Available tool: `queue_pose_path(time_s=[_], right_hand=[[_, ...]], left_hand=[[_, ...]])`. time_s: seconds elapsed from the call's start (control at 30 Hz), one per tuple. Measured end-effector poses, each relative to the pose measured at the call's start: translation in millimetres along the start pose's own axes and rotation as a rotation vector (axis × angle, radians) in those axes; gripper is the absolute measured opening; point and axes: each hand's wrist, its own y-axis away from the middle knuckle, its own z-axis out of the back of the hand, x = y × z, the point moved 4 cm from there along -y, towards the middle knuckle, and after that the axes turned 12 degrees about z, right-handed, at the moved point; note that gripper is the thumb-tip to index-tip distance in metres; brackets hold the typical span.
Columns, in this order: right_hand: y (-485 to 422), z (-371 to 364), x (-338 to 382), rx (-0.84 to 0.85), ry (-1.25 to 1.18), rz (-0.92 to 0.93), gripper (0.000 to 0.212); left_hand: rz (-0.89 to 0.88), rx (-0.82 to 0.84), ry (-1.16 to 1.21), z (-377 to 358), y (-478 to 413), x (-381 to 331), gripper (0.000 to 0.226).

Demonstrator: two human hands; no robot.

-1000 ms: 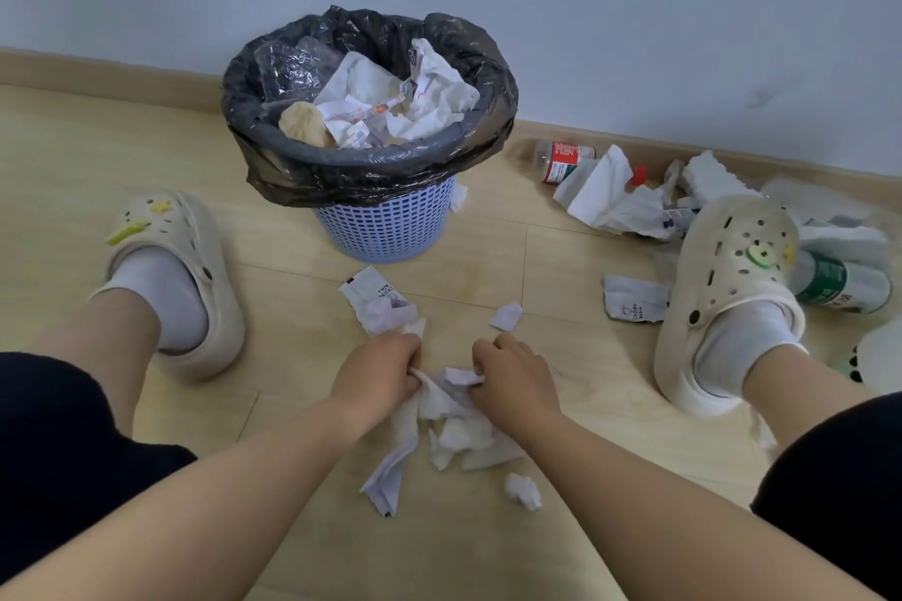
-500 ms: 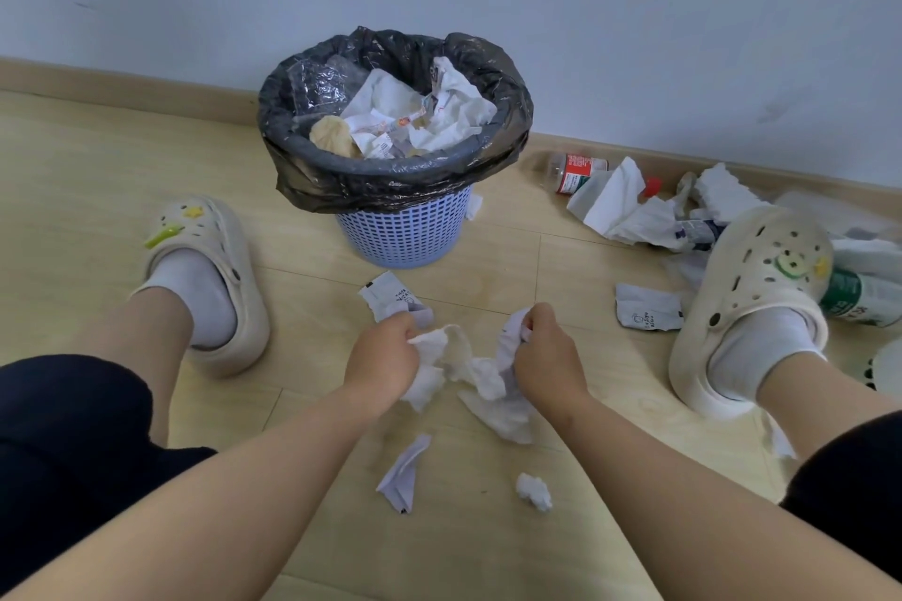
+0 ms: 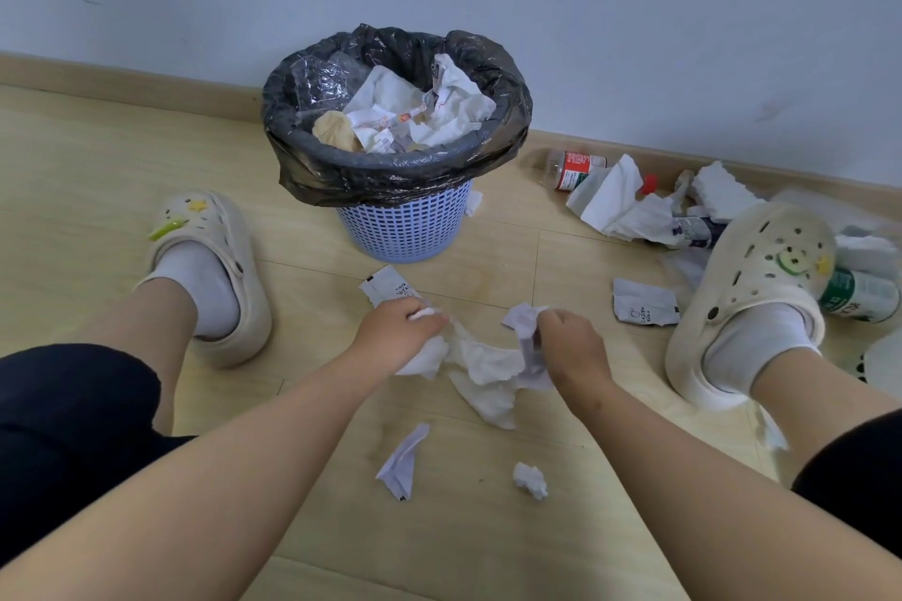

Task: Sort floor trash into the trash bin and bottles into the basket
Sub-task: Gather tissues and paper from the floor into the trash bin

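Observation:
My left hand [image 3: 396, 331] and my right hand [image 3: 568, 343] both grip a bunch of crumpled white tissue and paper scraps [image 3: 483, 364], which hangs between them just above the wooden floor. Straight ahead stands the blue trash bin [image 3: 405, 229] with a black liner, nearly full of paper and plastic. A torn paper scrap [image 3: 402, 461] and a small tissue ball [image 3: 529, 479] lie on the floor below my hands. A printed wrapper [image 3: 385, 290] lies by my left hand. A clear bottle with a red label [image 3: 573, 167] lies by the wall at right.
My feet in cream clogs sit at left [image 3: 215, 268] and right [image 3: 751, 288]. More tissues [image 3: 620, 205], a flat wrapper [image 3: 642, 307] and a green-labelled bottle [image 3: 861, 295] are piled at right. The wall and baseboard run behind the bin.
Both hands gathered the scraps from the floor and lifted them a little, moving apart with the tissue stretched between them. The paper scrap and tissue ball stayed on the floor.

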Motion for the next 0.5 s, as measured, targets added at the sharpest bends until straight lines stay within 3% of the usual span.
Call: queue_pose_path(time_s=[0.1,0.17,0.27,0.43,0.5], right_hand=[[8.5,-10.0,-1.8,0.125,0.077,-0.007,0.032],[13.6,-23.7,-5.3,0.275,0.265,0.021,0.031],[22.0,-45.6,-16.0,0.468,0.509,0.118,0.052],[21.0,-61.0,-26.3,0.446,0.554,0.186,0.024],[15.8,-60.2,-28.0,0.422,0.556,0.186,0.019]], left_hand=[[0.039,0.007,0.100,2.6,-0.6,-0.7,0.040],[0.034,0.011,-0.006,0.3,-1.5,-0.5,0.041],[-0.016,0.035,-0.255,-5.4,-2.9,3.5,0.024],[-0.141,0.021,-0.388,-5.9,-3.4,8.5,0.020],[-0.176,0.046,-0.499,-8.7,-0.3,7.3,0.034]])
